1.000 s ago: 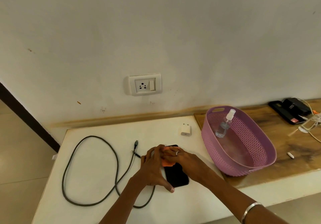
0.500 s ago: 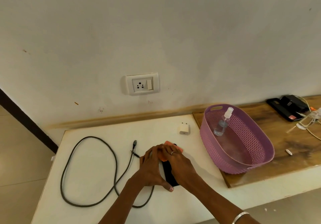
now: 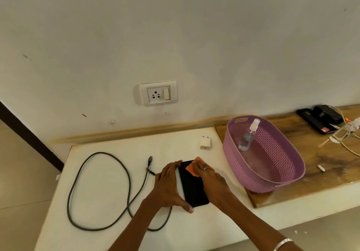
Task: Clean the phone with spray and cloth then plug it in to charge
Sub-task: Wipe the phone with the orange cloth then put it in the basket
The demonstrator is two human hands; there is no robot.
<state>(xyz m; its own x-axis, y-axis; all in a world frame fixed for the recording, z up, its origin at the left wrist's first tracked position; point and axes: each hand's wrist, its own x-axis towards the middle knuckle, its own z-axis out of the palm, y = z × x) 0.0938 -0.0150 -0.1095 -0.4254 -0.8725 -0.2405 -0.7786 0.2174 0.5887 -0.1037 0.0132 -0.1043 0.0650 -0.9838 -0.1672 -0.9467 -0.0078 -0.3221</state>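
A black phone (image 3: 192, 188) lies flat on the white table (image 3: 109, 182). My left hand (image 3: 169, 186) rests along its left edge, fingers straight at the top corner and thumb at the bottom corner. My right hand (image 3: 210, 176) presses an orange cloth (image 3: 191, 168) onto the phone's upper part; most of the cloth is hidden under the fingers. A clear spray bottle (image 3: 248, 135) leans inside the purple basket (image 3: 288, 174). A white charger adapter (image 3: 205, 142) stands behind the phone. A dark cable (image 3: 97, 188) loops on the left, one plug end (image 3: 150, 160) near my left hand.
A wall socket with a switch (image 3: 158, 93) sits above the table. The basket stands on a wooden board (image 3: 321, 165) to the right. Black devices (image 3: 319, 118) and pale cords (image 3: 346, 135) lie at the board's far right. The table's left edge drops to the floor.
My right hand has slid the cloth over the phone: from the top, down over the middle, and back to the upper part. My left hand has kept its place at the left edge.
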